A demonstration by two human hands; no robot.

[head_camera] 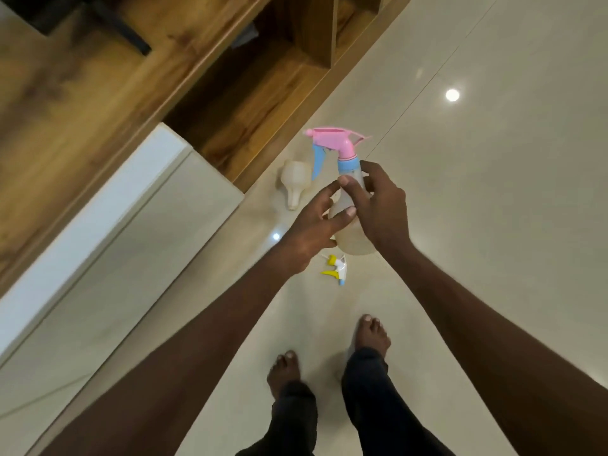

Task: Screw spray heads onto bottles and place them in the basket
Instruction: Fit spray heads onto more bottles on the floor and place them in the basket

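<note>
Now right hand gripping bottle at shoulder, pink head pointing away, axis upright. Left hand half-open, fingertips touching bottle. Spare bottle and spare head lying on floor just beyond. Basket not showing.

No sleeves were seen anywhere, so both forearms were left bare right down to the left hand and right hand. Dark trousers were worn, and the feet were left bare too, no shoes or socks.
</note>
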